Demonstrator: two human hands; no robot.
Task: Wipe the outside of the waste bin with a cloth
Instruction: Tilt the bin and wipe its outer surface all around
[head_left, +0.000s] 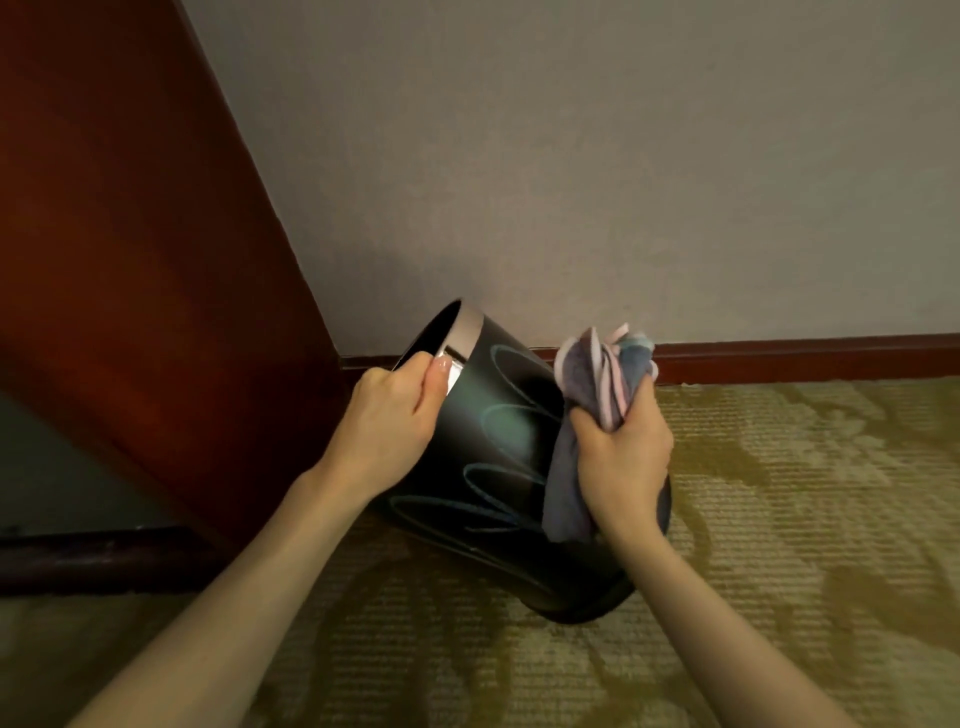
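Start at your left hand: its fingers are curled over the rim of the bin with the thumb pressed on the outside, so that hand is clamped on the bin. The bin is tilted towards the wood panel, with its base on the carpet close to the wall. It is round, dark and glossy, with a pale metal band at the mouth and thin bluish loops across its side (pattern or wipe marks, I cannot tell which). It looks light and stiff, and that shine suggests a slippery wall, so the rim is the sound place to hold it; a flat palm on the side would likely slide. To the right, the cloth is soft and bunched, grey and pink with a blue fold, and part of it hangs against the bin's right side. Your right hand is clenched round it at the middle. A looser bunch would probably spread more cloth over the curve.
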